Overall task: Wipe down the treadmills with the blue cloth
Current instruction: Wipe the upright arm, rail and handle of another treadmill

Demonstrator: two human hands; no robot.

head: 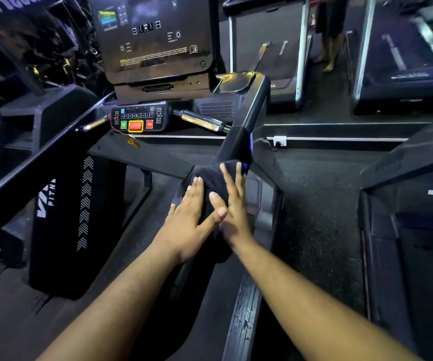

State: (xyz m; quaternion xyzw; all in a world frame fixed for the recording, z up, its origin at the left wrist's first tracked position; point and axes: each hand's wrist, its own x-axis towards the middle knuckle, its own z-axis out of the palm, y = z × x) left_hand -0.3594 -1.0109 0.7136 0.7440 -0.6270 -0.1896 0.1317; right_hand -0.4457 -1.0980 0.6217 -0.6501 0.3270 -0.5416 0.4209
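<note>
White lettering on the treadmill's (158,157) dark upright, left of the hands, reads only in part: "VI" above "FIT". Both arms reach forward. The left hand (192,217) and right hand (232,204) lie flat with fingers extended, pressing a dark cloth (214,178) wrapped over the right handrail (252,110). Beyond the hands sits a control panel (138,119) with green and red buttons beneath the console screen (155,37).
</note>
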